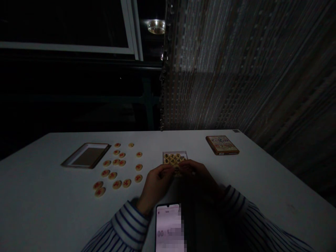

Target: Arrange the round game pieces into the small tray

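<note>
My left hand [156, 183] and my right hand [201, 176] meet at the near edge of a small box [175, 158] filled with round wooden game pieces marked in black. The fingers of both hands are curled and pinched over the pieces at the box's front row. What exactly each fingertip grips is too dark to make out. Both sleeves are white with dark stripes.
Several round pieces with red marks [117, 168] lie scattered on the white table [262, 175] to the left. A shallow box lid [86, 155] lies at the far left, an orange box [222, 145] at the far right. A lit phone [169, 227] sits near me. Curtain behind.
</note>
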A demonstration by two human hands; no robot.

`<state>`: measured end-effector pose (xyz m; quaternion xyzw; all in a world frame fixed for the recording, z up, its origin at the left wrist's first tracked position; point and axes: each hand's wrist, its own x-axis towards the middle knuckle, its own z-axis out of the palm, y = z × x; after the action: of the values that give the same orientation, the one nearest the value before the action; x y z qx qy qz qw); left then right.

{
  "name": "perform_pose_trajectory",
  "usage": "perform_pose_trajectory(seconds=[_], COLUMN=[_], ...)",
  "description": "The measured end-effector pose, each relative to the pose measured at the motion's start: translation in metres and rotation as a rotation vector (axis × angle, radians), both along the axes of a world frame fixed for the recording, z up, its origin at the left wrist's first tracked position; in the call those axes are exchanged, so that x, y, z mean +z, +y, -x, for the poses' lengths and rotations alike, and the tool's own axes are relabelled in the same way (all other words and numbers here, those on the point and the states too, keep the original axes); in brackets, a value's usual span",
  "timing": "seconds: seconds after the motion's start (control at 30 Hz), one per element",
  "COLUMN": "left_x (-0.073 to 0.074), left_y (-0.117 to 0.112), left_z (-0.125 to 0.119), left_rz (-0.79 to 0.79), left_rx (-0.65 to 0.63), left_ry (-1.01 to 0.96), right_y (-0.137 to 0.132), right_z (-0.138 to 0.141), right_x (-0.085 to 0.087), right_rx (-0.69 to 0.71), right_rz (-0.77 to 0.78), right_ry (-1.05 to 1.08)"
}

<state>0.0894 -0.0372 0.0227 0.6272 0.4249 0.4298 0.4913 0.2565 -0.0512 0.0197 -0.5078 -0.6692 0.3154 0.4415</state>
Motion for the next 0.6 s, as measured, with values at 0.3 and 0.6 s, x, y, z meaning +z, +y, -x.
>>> perform_pose_trajectory(seconds=[0.3, 0.6], left_x=[-0.0042, -0.0026], left_y=[0.0018, 0.0025], left_z=[0.0003, 0.0018], left_rz=[-0.069, -0.131], left_rx=[0.0, 0.014], left_ry=[0.022, 0.117], right_y=[-0.001, 0.0024], right_z=[0.0007, -0.0041], right_x=[0.0008, -0.0027], right_rx=[-0.006, 0.068], right_rz=[-0.029, -0.091], right_ry=[-0.06, -0.072])
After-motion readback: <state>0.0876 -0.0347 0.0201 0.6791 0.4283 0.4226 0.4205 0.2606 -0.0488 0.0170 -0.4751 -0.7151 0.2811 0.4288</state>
